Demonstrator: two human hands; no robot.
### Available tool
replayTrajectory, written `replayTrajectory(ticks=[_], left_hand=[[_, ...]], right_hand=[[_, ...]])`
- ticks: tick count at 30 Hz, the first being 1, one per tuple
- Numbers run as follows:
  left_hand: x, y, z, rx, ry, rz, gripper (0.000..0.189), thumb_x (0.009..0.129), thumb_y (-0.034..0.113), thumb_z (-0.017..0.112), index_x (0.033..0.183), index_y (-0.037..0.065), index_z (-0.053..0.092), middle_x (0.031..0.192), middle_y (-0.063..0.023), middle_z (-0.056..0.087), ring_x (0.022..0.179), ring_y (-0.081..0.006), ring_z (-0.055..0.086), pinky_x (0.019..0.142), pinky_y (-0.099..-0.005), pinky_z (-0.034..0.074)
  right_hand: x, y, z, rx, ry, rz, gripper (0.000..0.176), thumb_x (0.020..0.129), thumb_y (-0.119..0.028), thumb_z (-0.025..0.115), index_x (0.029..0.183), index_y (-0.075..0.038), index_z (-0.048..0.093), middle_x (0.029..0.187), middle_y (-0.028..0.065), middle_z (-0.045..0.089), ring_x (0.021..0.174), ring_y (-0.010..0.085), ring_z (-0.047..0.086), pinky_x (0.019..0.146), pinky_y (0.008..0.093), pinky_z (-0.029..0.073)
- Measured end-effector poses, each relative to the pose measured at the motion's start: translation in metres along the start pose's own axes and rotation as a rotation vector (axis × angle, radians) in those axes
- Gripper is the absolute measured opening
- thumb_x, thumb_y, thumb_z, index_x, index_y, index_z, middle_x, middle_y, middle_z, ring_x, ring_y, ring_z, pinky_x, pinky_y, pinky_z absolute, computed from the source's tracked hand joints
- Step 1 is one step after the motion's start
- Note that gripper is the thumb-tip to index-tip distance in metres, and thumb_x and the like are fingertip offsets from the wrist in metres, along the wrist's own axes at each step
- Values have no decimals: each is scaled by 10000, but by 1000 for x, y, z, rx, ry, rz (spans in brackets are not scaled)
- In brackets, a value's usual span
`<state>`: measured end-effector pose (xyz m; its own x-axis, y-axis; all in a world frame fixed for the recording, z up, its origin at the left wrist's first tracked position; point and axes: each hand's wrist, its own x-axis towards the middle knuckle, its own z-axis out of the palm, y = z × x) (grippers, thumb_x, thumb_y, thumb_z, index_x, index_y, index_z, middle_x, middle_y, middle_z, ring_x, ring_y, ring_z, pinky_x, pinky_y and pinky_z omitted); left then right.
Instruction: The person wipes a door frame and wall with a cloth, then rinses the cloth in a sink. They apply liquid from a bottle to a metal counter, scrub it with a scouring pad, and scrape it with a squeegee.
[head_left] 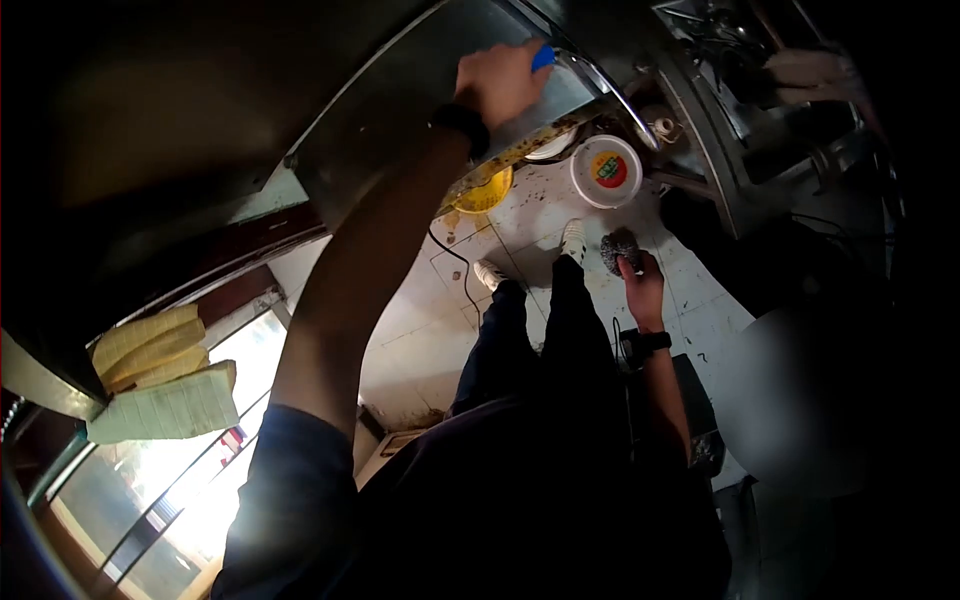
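Note:
My left hand (500, 85) reaches over the metal surface (385, 110), its fingers closed on a small blue object (543, 57). Most of that object is hidden by the hand, so its kind cannot be made out. Just beyond it runs a curved shiny metal bar (610, 85). Lower on the right, my right hand (645, 290) grips a grey steel wool scrubber (620, 254) above the tiled floor.
Below the metal edge stand a yellow basin (487, 192) and a white lidded bucket (607, 171). A dark cable (465, 265) crosses the floor (415, 345). Yellowish cloths (160, 350) hang at left. Another person's hand (805, 75) shows near the dim stove at right.

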<state>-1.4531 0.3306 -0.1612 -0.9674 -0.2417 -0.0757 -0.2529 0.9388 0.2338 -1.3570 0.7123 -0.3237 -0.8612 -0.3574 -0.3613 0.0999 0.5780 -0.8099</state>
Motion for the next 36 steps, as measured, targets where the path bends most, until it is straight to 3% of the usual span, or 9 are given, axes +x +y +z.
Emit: replayTrajectory(ticks=[3,8,10,13,18,21,25,30,36], left_hand=[[41,1,8,25,-36,-21,487,913,468,593,1301,175,621,1057,-179,711,977,-378,680,861,-489,546],[75,-8,30,67,-3,-14,499,912,472,593,1304,165,622,1081,-177,706,1005,-376,670,873,-481,540],[78,-11,37,56,9,-19,500,913,472,593,1299,157,624,1076,-181,705,999,-381,669,872,-476,540],[73,-2,27,-35,-31,-25,373,932,307,592,1240,103,636,973,-228,687,889,-432,648,776,-530,530],[53,-34,38,-12,-48,-61,477,943,399,556,1270,57,613,1148,-226,662,1063,-427,609,911,-509,491],[27,-61,46,79,68,-16,477,914,458,599,1269,142,635,1050,-194,704,981,-397,664,862,-474,540],[-19,-89,36,58,36,-5,432,911,404,629,1226,109,644,1028,-207,699,975,-414,652,850,-471,538],[-108,-137,30,88,45,-169,458,932,449,578,1252,126,623,1146,-178,680,1056,-392,646,902,-490,527],[-223,-148,8,53,14,-494,440,909,425,615,1213,108,641,1119,-201,677,1029,-422,645,865,-509,531]], right_hand=[[-2,11,-9,-18,37,-32,307,893,-258,707,1001,22,645,899,181,649,802,326,631,721,407,500],[-3,36,-27,-58,86,-48,300,890,-234,707,1009,34,645,934,205,656,835,369,638,736,419,508],[-6,43,-32,44,73,99,310,893,-237,702,1034,34,649,964,214,663,857,376,646,756,418,518],[-9,71,-40,-33,86,68,334,896,-254,700,1055,35,652,988,211,666,871,364,656,769,411,525],[-9,78,-44,-50,83,119,356,895,-277,700,1059,35,651,1010,205,666,873,356,657,770,410,524],[-9,77,-41,-83,48,115,365,894,-282,701,1070,33,647,1016,203,667,890,353,655,785,410,519],[-7,70,-29,-105,8,118,380,896,-297,701,1084,29,643,1016,202,668,913,354,649,810,409,510],[-5,59,-10,-100,-59,112,390,897,-317,698,1082,23,643,1015,199,669,913,362,646,815,413,506],[3,32,8,-201,-176,42,412,902,-356,688,1071,16,639,1008,203,670,918,347,649,813,408,504]])
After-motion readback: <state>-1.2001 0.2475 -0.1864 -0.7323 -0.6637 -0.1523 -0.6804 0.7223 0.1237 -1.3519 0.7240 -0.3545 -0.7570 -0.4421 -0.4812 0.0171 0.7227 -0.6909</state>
